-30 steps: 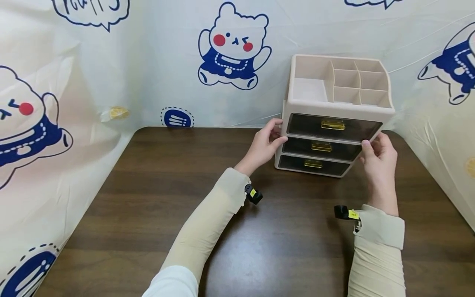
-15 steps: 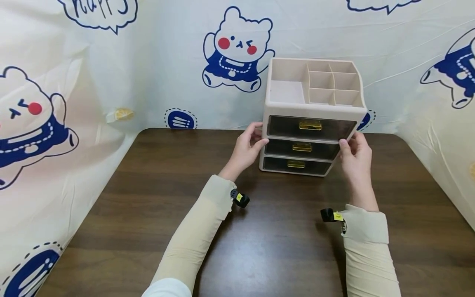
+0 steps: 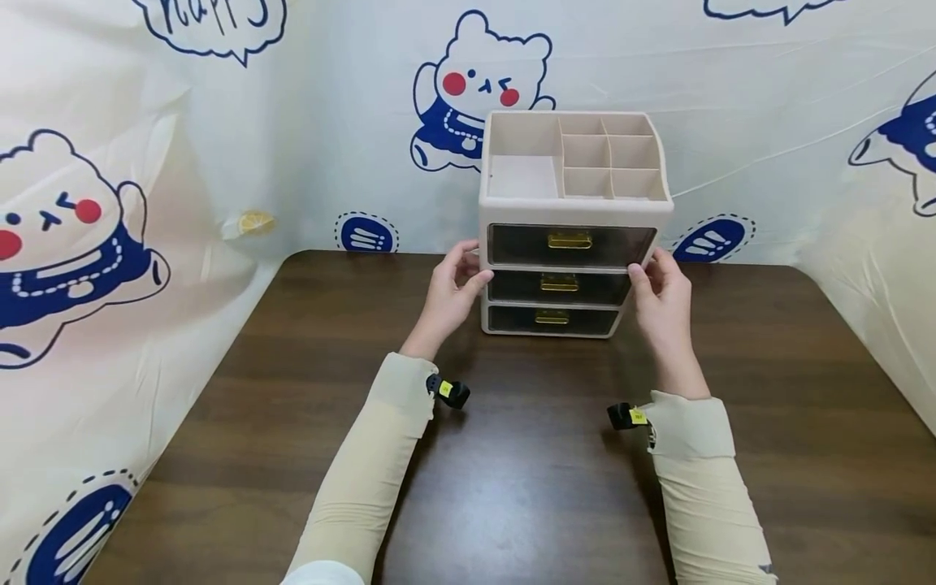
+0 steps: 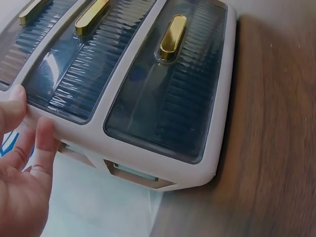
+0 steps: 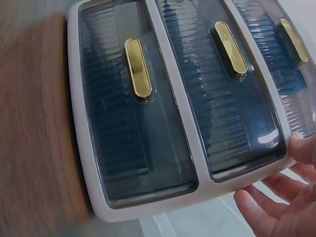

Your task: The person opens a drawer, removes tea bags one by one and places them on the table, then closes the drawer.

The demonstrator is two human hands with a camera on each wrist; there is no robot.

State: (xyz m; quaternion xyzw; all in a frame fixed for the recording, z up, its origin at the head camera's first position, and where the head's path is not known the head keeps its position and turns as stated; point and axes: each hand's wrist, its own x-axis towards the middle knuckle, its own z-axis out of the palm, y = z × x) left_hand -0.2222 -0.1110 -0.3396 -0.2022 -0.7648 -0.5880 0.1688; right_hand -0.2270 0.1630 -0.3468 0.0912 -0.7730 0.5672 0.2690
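Observation:
A pale desktop drawer organizer (image 3: 578, 213) stands upright near the back of the table, its front facing me. It has three dark see-through drawers, all pushed in, each with a gold handle (image 3: 569, 241). Divided compartments (image 3: 587, 151) form its top. My left hand (image 3: 448, 296) grips the left side, thumb at the front edge by the middle drawer and fingers along the side wall. On the right side my right hand (image 3: 667, 313) holds it the same way. The left wrist view shows side cutouts (image 4: 133, 173) beside the lower drawers.
The dark wooden table (image 3: 504, 487) extends toward me and to both sides. Behind it hangs a pale curtain (image 3: 351, 122) printed with cartoon bears, close to the organizer's back. Small black cameras (image 3: 453, 395) sit on both wrists.
Both hands have moved the organizer leftward along the table's back, and it has turned to face me more squarely. The hands keep their hold; the view has also shifted slightly.

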